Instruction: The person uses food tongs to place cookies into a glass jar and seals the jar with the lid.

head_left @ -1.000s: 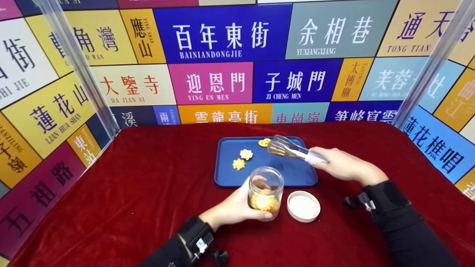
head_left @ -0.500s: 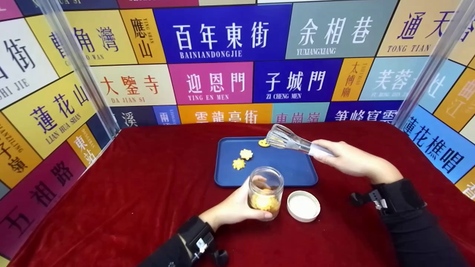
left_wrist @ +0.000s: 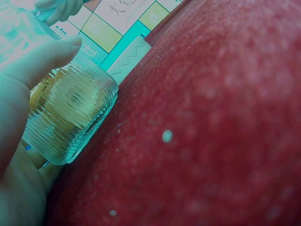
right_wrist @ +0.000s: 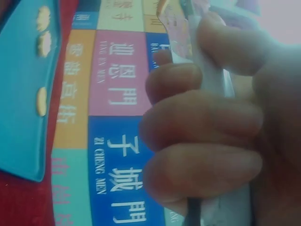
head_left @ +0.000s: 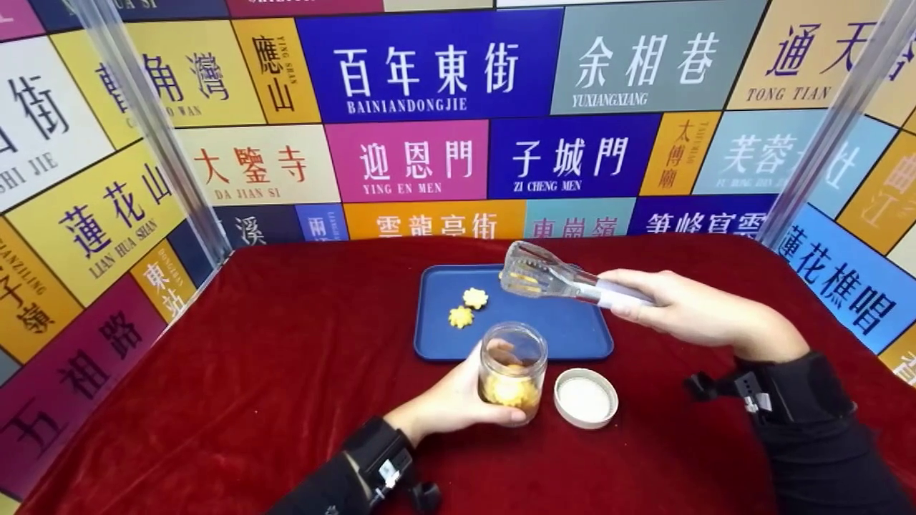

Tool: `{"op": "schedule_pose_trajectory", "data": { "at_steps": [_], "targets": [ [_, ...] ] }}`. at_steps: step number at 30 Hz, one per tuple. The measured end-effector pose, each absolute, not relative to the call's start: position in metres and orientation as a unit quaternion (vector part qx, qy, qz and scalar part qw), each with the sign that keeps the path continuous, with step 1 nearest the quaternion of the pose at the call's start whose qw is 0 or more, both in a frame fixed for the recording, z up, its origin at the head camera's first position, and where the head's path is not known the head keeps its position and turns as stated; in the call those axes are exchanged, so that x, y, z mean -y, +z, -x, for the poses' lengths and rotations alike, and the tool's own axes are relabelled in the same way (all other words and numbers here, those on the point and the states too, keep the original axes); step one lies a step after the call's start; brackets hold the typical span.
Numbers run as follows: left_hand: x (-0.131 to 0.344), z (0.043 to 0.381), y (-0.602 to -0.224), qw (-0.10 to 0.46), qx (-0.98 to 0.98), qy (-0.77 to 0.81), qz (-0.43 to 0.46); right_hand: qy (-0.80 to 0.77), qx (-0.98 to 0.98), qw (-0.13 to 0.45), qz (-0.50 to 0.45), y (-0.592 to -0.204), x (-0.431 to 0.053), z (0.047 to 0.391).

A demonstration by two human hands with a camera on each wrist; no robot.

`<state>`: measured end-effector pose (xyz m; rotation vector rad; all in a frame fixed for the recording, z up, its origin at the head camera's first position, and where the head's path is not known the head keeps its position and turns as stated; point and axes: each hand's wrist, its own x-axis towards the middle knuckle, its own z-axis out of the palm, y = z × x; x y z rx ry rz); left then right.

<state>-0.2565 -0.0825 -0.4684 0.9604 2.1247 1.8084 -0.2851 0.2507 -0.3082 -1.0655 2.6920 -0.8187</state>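
My left hand (head_left: 447,404) grips a clear glass jar (head_left: 509,368) low on its sides; the jar is uncapped, tilted a little, with yellow cookies inside. In the left wrist view the jar's ribbed wall (left_wrist: 89,89) is close to the cloth. My right hand (head_left: 676,307) holds clear tongs with a pale handle (head_left: 551,275), fingers curled round the handle. Their slotted head hangs over the back of a blue tray (head_left: 433,343), mostly covering one cookie in the head view. Two flower-shaped cookies, a rear one (head_left: 474,298) and a front one (head_left: 461,317), lie on the tray's left half.
A round whitish lid (head_left: 585,399) lies on the dark red cloth (head_left: 300,343), right of the jar and in front of the tray. Behind the table rises a wall of coloured signs (head_left: 429,64), with clear upright posts at left and right.
The right hand has moved right and slightly up. The tongs' head first rose, then shifted left over the back cookie. The left hand and jar have stayed put.
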Motion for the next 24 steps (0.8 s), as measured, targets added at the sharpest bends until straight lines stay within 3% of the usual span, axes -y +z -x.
{"op": "schedule_pose_trajectory", "data": {
  "at_steps": [10, 24],
  "targets": [
    [0.083, 0.255, -0.467, 0.093, -0.724, 0.604, -0.320, -0.267, -0.866, 0.110, 0.409, -0.296, -0.251, 0.273],
    [0.081, 0.256, -0.466, 0.110, -0.702, 0.626, -0.323, -0.226, -0.856, 0.120, 0.450, -0.298, -0.246, 0.269]
  ]
}}
